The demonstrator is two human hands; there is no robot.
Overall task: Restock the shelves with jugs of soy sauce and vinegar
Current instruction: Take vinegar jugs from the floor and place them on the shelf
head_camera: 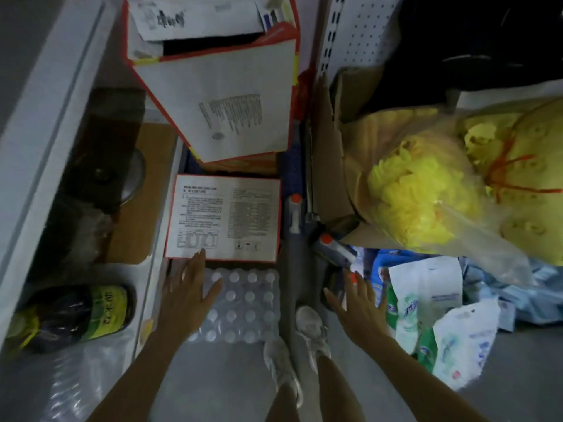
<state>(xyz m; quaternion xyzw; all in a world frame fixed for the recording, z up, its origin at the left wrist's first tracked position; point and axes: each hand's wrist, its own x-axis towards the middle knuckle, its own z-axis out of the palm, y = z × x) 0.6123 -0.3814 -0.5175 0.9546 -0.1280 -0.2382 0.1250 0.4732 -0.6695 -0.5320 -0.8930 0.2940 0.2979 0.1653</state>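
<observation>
L hand [189, 287] is hanging open, fingers spread, palm down, holding nothing. It's hovering over the left edge of a shrink-wrapped water-bottle pack [243, 303], fingertips reaching the near edge of a white red-edged box [224, 216]; can't tell if touching. R hand [355, 301] is also hanging open, fingers splayed, gripping nothing, just over a dark orange-capped jug [332, 286] on the floor. Both forearms are coming in from the near edge, bare. Two more orange-capped jugs are sitting just beyond: one tilted [335, 248], one farther and to the left [295, 214]; all blurred, contents unclear. On the white shelf [45, 147] at left, near end, a big dark jug w/ green-yellow label [79, 313] is lying on its side. A larger white box [219, 102] w/ open top is leaning at the far end of the aisle. At right, a cardboard carton [329, 178] is holding a clear bag of yellow stuff [426, 193], w/ white-green plastic packs [426, 315] nearer. Pegboard upright [350, 32] is showing far right. Grey floor [228, 385]; two pale sneakers [310, 327] are standing between the arms. Lighting dim.
</observation>
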